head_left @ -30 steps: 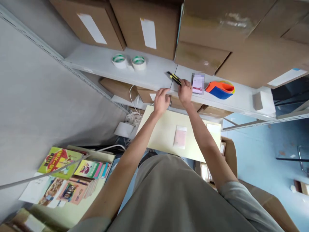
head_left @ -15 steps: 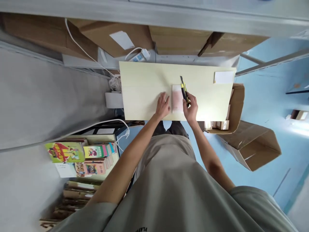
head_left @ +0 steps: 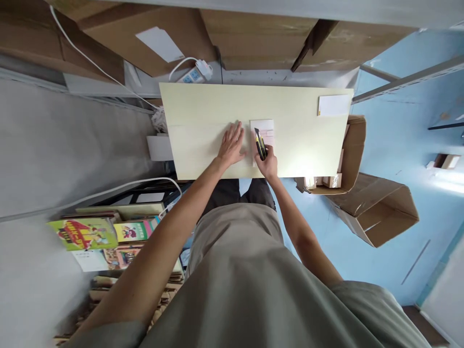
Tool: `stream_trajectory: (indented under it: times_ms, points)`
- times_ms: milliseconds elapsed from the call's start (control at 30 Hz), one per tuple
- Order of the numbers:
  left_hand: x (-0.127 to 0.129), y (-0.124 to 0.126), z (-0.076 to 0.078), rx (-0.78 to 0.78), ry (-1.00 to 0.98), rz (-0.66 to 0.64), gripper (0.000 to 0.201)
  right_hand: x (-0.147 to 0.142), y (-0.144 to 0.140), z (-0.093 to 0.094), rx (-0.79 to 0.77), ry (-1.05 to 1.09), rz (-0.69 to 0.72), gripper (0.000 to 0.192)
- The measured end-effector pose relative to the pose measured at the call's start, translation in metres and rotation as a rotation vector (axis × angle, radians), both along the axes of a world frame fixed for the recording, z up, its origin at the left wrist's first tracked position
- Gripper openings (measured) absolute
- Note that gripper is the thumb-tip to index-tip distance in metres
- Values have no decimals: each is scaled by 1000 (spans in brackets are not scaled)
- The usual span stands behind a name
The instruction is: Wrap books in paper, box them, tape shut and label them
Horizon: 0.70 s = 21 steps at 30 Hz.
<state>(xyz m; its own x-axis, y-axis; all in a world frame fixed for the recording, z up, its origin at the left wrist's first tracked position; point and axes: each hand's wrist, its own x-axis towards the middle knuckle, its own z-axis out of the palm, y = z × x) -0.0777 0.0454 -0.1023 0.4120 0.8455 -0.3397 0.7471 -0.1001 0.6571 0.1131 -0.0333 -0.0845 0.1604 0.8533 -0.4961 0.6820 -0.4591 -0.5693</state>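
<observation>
Utility knife (head_left: pixel 261 145), black and yellow, gripped in my right hand (head_left: pixel 268 164), its tip pointing away from me above the pale pink packet (head_left: pixel 268 126)! My left hand (head_left: pixel 232 145) is spread palm-down on the cream tabletop (head_left: pixel 297 135), just left of that packet. Out at the far right corner sits a white pad (head_left: pixel 332 105); beyond the back edge, a power strip (head_left: pixel 193 76) and cardboard boxes (head_left: pixel 261 41). Books (head_left: pixel 132 231) crowd my left; cartons (head_left: pixel 389 217) stand on the blue floor (head_left: pixel 398 154) to my right.
</observation>
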Motion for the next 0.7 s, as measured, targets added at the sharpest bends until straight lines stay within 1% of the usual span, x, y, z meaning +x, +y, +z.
stream_trajectory:
  times_ms: [100, 200, 333, 500, 700]
  points:
    - [-10, 15, -4, -16, 40, -95, 102, -9, 23, -7, 28, -44, 123, 65]
    - [-13, 20, -6, -21, 60, -120, 99, -15, 38, -12, 32, -75, 189, 72]
    - [-9, 21, -5, 2, 41, -104, 99, -19, 48, -17, -7, -135, 211, 73]
    - [-4, 24, -3, -1, 22, -99, 101, -25, 51, -23, -32, -193, 237, 72]
    - [-3, 24, -8, -2, 1, -85, 96, -29, 50, -34, -5, -184, 204, 72]
